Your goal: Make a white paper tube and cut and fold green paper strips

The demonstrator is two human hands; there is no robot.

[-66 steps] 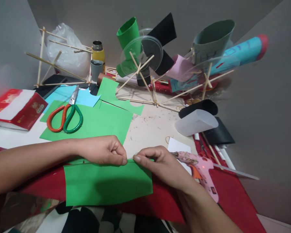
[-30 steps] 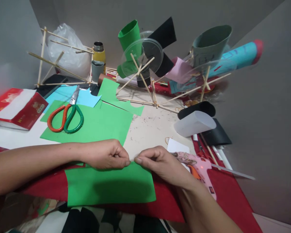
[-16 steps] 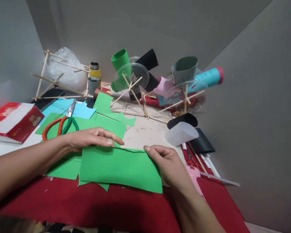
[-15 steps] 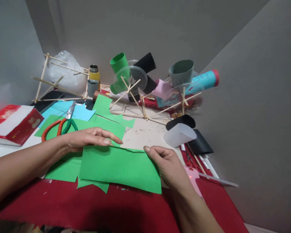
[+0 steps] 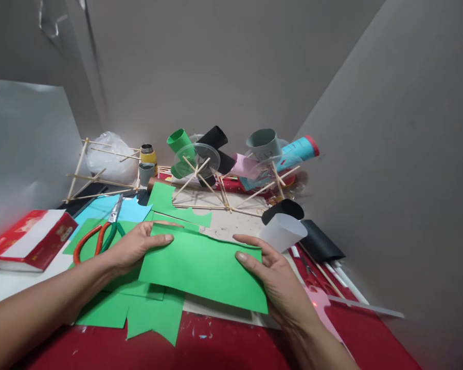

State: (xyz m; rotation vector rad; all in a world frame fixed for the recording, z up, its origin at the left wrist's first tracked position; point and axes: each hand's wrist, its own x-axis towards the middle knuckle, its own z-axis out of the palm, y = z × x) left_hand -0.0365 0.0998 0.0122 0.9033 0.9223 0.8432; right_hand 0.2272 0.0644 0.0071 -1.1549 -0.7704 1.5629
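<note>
A rectangular piece of green paper [image 5: 202, 267] is lifted a little off the table and held at both short ends. My left hand [image 5: 133, 247] grips its left end, thumb lying on top. Its right end is pinched by my right hand [image 5: 273, 280], thumb on the upper face and fingers behind. More green paper [image 5: 150, 311] lies flat beneath it on the red table cover [image 5: 216, 349].
Orange and green scissors [image 5: 98, 236] lie left on green and blue sheets. A red and white box [image 5: 29, 239] sits far left. Stick-and-paper-cup wheels [image 5: 200, 159] crowd the back. White and black paper rolls [image 5: 283, 228] and a pink glue gun [image 5: 324, 308] lie right.
Both hands stopped pinching the paper's top edge at its middle, moved out to its two ends and lifted it. The camera tilted up, so the table sits lower in view.
</note>
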